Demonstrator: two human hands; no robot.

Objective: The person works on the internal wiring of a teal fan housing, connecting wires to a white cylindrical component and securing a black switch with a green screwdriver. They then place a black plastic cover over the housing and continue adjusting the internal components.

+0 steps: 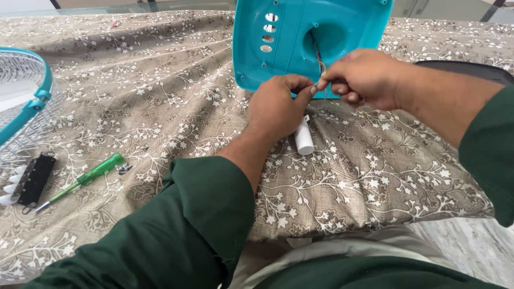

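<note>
While the left hand (278, 104) and right hand (361, 77) pinched thin wires (322, 65) with fingers closed, the turquoise housing (300, 43) stood behind

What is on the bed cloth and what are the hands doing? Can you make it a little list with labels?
Surface: brown cloth with white flower print
Left hand: pinching thin wires, beside a small white plastic cylinder
Right hand: pinching the same thin wires
Behind the hands: turquoise plastic housing with slots and a hole
Far left: turquoise-rimmed wire grille, black switch block with white keys, green-handled screwdriver
</note>
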